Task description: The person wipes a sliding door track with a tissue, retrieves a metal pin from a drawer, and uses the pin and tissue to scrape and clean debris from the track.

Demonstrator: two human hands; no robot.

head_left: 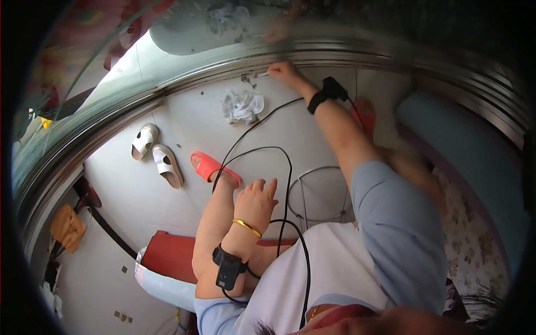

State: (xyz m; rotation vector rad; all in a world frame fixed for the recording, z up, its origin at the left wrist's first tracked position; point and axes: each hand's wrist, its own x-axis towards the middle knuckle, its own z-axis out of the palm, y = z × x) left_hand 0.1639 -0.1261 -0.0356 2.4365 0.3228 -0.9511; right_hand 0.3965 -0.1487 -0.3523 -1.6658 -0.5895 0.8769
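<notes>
My right hand [285, 73] is stretched far forward, its fingers pinched on a thin pale stick [261, 75], whose exact kind I cannot make out. The stick's tip is at the metal sliding-door track [218, 78]. Small dark bits of dirt [249, 81] lie on the floor just below it. Nearby sits a heap of crumpled white tissues [243, 106]. My left hand [257, 198], with a gold bangle [247, 228] on the wrist, is held above my leg, empty, with its fingers apart.
White shoes [158, 156] stand on the tiled floor at left. Red slippers [207, 166] are on my feet. Black cables [288, 184] run from the wrist devices. A round metal frame [301, 195] stands between my legs, and a blue padded edge [463, 145] borders the right.
</notes>
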